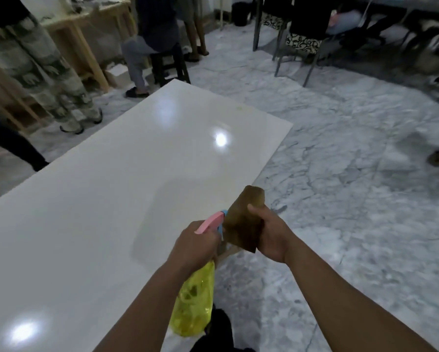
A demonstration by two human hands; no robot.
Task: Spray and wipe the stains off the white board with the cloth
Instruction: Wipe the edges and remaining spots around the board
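Head view showed the left hand [195, 243] gripping a yellow spray bottle [193, 304] by its pink trigger head [209, 222], nozzle toward the brown cloth [244, 221] held in the right hand [270, 233], over the white board's [99, 199] near-right edge.

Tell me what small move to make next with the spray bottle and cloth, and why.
Probably squeeze the trigger: the left hand points the yellow spray bottle with the pink nozzle at the folded brown cloth held up by the right hand, off the glossy white board.
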